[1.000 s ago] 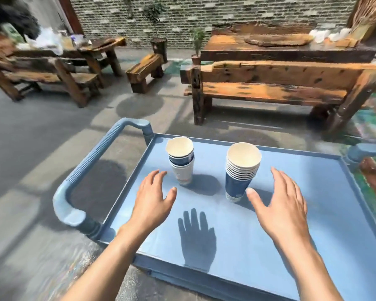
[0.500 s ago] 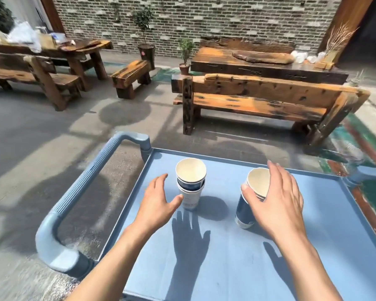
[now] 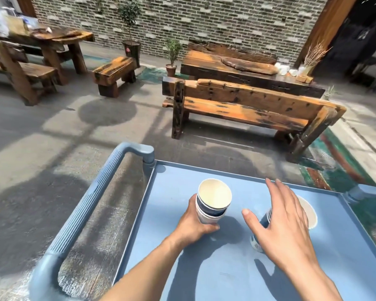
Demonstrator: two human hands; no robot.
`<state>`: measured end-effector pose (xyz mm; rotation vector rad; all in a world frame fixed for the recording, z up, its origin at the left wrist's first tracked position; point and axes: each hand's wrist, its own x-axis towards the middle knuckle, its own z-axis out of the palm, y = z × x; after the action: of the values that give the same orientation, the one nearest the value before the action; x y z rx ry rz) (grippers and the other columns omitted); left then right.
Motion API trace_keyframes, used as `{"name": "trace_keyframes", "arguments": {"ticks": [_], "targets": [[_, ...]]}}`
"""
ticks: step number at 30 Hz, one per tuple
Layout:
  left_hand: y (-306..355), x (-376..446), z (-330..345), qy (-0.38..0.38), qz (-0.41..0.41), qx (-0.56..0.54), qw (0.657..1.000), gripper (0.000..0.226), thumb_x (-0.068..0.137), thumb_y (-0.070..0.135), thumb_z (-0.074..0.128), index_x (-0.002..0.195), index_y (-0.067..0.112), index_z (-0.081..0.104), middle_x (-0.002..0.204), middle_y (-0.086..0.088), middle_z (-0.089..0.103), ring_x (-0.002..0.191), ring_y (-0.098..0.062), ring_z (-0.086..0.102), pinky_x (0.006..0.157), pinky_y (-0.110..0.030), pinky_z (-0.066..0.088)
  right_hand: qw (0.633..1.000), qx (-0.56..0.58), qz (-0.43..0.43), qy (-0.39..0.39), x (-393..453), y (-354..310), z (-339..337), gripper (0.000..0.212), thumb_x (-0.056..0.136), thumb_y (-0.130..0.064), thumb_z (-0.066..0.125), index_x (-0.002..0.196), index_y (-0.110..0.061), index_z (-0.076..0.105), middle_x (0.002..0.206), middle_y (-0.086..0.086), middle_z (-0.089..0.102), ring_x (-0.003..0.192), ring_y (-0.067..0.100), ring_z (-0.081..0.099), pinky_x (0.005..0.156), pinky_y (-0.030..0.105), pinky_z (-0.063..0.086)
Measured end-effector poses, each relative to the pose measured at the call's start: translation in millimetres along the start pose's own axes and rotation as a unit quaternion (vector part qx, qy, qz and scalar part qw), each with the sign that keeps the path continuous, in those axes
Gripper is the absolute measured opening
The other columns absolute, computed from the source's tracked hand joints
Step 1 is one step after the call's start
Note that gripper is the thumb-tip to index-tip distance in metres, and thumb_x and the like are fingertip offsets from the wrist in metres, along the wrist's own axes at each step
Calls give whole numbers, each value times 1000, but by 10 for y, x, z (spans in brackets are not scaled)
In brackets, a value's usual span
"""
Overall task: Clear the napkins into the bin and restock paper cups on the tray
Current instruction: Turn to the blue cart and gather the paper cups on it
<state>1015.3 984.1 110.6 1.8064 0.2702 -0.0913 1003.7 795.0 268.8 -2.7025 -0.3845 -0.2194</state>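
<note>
A blue cart tray [image 3: 204,279] fills the lower part of the view. On it stands a short stack of blue-and-white paper cups [image 3: 213,199], and my left hand [image 3: 195,223] is wrapped around its lower part. To the right a taller stack of cups [image 3: 306,210] leans to the right. My right hand [image 3: 284,224] hovers over that stack with fingers spread, hiding most of it; whether it touches the cups I cannot tell. White crumpled napkins [image 3: 283,69] lie on the far wooden table [image 3: 237,68].
The cart's ribbed handle [image 3: 85,205] sticks out on the left. A wooden bench [image 3: 248,105] stands just past the cart, with the table behind it. More benches and a table [image 3: 52,38] with clutter are at far left. Potted plants [image 3: 130,29] line the brick wall.
My left hand has moved forward and closed around the short cup stack. My right hand has moved further over the taller stack, which now leans to the right. The view has tilted up.
</note>
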Motion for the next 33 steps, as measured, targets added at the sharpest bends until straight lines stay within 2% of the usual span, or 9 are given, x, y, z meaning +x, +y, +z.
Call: {"name": "trace_keyframes", "arguments": {"ticks": [3, 8, 11, 14, 17, 20, 27, 31, 33], "targets": [[86, -9, 32, -4, 8, -19, 1000, 74, 59, 33, 81, 110, 53, 32, 115, 19, 59, 103, 3, 59, 84, -23, 52, 1000, 15, -9, -19, 2, -7, 67, 80, 82, -46, 61, 147, -23, 22, 159, 2, 20, 146, 18, 11, 117, 33, 9], [232, -318, -9, -78, -2, -124, 989, 68, 65, 33, 82, 122, 32, 45, 116, 8, 66, 102, -1, 65, 78, -19, 52, 980, 179, 34, -79, 114, -10, 327, 81, 80, -42, 66, 147, -27, 21, 156, -1, 26, 142, 15, 24, 114, 33, 22], [284, -584, -51, -131, 9, -165, 978, 46, 75, 26, 77, 113, 43, 59, 110, 17, 71, 102, 0, 64, 81, -19, 51, 923, 325, 126, -161, 140, 1, 506, 88, 75, -45, 72, 145, -35, 20, 145, -5, 40, 129, 9, 42, 108, 33, 32], [247, -801, -110, -135, -26, -192, 972, 55, 72, 31, 77, 123, 29, 55, 119, 7, 69, 108, -9, 64, 85, -26, 51, 853, 447, 168, -210, 121, 11, 626, 102, 53, -63, 75, 141, -37, 29, 126, -10, 53, 109, -5, 52, 101, 30, 38], [187, -941, -151, -106, -37, -209, 972, 70, 70, 34, 78, 132, 25, 47, 129, -2, 64, 116, -17, 61, 94, -35, 51, 811, 519, 171, -210, 110, 32, 717, 108, 42, -60, 80, 136, -26, 40, 127, 1, 61, 115, 14, 59, 105, 40, 43], [144, -1038, -177, -108, -13, -196, 974, 77, 74, 29, 78, 140, 29, 38, 136, -1, 58, 125, -21, 56, 103, -41, 46, 778, 572, 163, -202, 140, 19, 705, 102, 43, -48, 82, 135, -23, 43, 125, 5, 62, 110, 16, 62, 88, 32, 48], [-146, -1203, -358, 3, -57, -216, 975, 99, 57, 30, 90, 137, 41, 33, 126, -11, 63, 114, -26, 63, 99, -44, 50, 814, 574, 89, -32, 419, 120, 429, 92, 56, -46, 81, 134, -46, 34, 123, -21, 58, 107, -12, 57, 85, 14, 45], [-171, -1199, -440, 51, -40, -251, 966, 98, 53, 33, 92, 134, 39, 38, 130, -6, 62, 116, -23, 62, 97, -41, 50, 857, 504, 107, -7, 383, 257, 577, 102, 60, -41, 82, 142, -43, 21, 123, -29, 46, 116, 2, 51, 90, 21, 37], [-148, -1180, -457, 78, -25, -245, 966, 98, 54, 30, 89, 137, 34, 36, 132, -3, 59, 117, -19, 61, 92, -34, 51, 884, 451, 118, -17, 283, 319, 756, 105, 64, -30, 84, 146, -37, 17, 127, -21, 41, 121, 10, 46, 93, 24, 37]]}}
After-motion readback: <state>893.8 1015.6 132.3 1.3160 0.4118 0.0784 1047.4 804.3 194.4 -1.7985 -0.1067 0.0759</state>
